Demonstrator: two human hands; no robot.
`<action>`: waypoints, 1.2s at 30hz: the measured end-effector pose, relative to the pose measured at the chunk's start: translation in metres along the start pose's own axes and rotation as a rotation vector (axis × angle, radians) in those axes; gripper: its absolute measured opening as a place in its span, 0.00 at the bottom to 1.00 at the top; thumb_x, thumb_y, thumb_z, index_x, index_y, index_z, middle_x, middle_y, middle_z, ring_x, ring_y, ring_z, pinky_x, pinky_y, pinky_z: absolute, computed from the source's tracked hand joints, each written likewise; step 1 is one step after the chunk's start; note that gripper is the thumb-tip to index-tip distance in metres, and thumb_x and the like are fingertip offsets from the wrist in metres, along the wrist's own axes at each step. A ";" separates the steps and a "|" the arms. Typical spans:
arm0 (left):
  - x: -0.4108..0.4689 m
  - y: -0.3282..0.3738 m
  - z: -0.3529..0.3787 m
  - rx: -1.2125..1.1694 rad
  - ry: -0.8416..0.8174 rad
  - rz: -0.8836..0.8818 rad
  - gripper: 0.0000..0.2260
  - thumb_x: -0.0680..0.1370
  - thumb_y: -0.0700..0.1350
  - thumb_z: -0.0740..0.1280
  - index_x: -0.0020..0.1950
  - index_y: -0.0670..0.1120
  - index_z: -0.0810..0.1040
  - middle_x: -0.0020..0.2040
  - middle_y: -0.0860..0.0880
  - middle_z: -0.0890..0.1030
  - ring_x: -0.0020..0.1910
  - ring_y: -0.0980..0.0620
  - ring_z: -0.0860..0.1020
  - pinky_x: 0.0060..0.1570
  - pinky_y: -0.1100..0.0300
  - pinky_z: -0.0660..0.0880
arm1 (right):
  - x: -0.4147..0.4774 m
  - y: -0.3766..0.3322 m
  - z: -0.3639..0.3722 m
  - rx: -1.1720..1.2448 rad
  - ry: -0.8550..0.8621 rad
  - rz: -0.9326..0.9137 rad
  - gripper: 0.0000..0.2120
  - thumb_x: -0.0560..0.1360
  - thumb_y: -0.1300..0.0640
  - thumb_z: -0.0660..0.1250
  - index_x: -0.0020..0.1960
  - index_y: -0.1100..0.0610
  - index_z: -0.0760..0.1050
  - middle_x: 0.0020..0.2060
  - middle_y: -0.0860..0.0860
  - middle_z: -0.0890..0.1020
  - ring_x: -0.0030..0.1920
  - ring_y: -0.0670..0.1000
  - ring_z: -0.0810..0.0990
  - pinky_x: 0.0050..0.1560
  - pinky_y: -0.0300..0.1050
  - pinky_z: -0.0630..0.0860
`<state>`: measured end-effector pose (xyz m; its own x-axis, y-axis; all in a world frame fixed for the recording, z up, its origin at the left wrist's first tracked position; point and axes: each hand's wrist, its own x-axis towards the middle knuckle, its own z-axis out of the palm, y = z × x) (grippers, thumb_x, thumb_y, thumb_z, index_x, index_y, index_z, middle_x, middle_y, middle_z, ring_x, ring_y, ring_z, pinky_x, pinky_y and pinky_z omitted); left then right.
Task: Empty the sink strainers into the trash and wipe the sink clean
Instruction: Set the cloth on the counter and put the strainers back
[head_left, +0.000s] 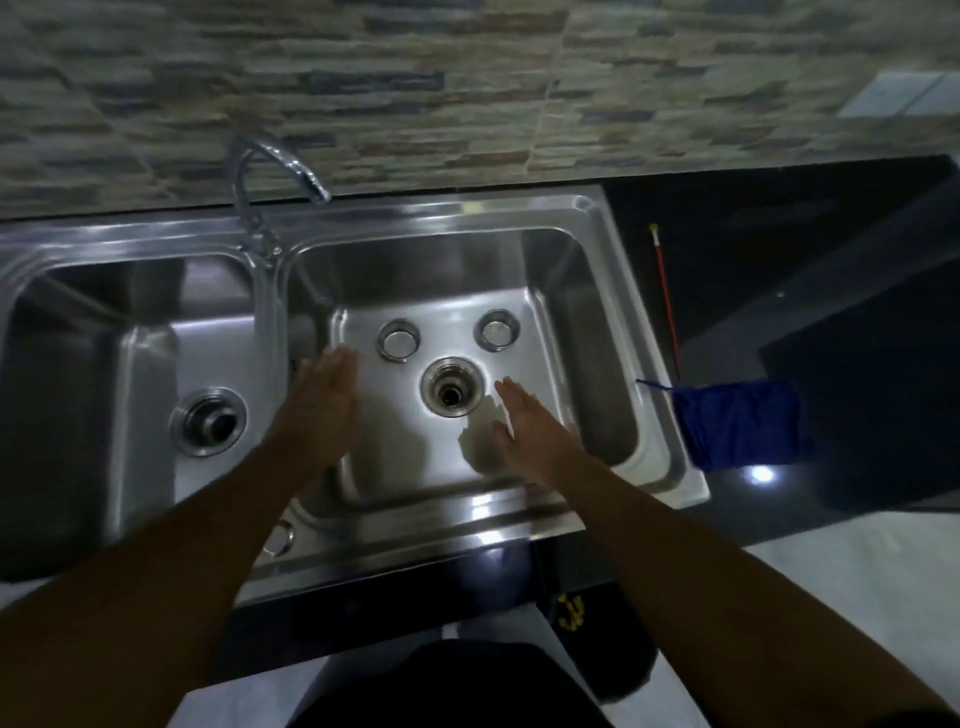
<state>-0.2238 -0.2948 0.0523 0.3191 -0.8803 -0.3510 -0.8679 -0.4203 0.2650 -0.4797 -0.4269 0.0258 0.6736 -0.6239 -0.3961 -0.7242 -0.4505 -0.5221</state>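
Both hands reach into the right basin of the steel sink (649, 332) — the left hand (322, 410) near the divider wall, the right hand (524, 431) just beside the open drain (451, 394), fingers spread flat, holding nothing. Two strainers (399, 340) (497, 329) sit side by side on the basin floor behind the drain. A blue cloth (740, 423) hangs over the sink's right rim — the left basin lies open.

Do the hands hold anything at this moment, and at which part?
Nothing is held. The left hand and right hand are open above the right steel sink basin.
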 end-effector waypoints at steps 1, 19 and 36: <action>-0.001 -0.014 0.000 -0.043 0.028 -0.016 0.26 0.84 0.40 0.55 0.81 0.39 0.52 0.82 0.40 0.53 0.82 0.42 0.50 0.81 0.48 0.44 | 0.008 -0.003 0.002 -0.002 -0.015 0.023 0.29 0.83 0.58 0.58 0.81 0.62 0.52 0.81 0.59 0.56 0.81 0.56 0.54 0.79 0.44 0.45; 0.010 -0.056 0.044 -0.049 0.336 -0.048 0.26 0.84 0.50 0.48 0.80 0.41 0.61 0.80 0.44 0.64 0.81 0.47 0.57 0.81 0.45 0.52 | 0.182 0.039 0.006 -0.175 0.105 0.233 0.39 0.78 0.52 0.67 0.81 0.61 0.50 0.81 0.60 0.48 0.81 0.59 0.47 0.80 0.52 0.52; 0.011 -0.060 0.050 -0.025 0.367 -0.043 0.27 0.84 0.54 0.47 0.78 0.41 0.65 0.77 0.41 0.69 0.81 0.44 0.58 0.81 0.45 0.52 | 0.163 0.051 0.055 0.083 0.031 -0.108 0.41 0.61 0.50 0.77 0.71 0.48 0.67 0.64 0.48 0.66 0.62 0.51 0.75 0.65 0.48 0.77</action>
<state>-0.1872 -0.2687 -0.0121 0.4741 -0.8803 -0.0180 -0.8427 -0.4596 0.2804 -0.3992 -0.5165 -0.1068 0.7415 -0.5942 -0.3115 -0.6319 -0.4626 -0.6219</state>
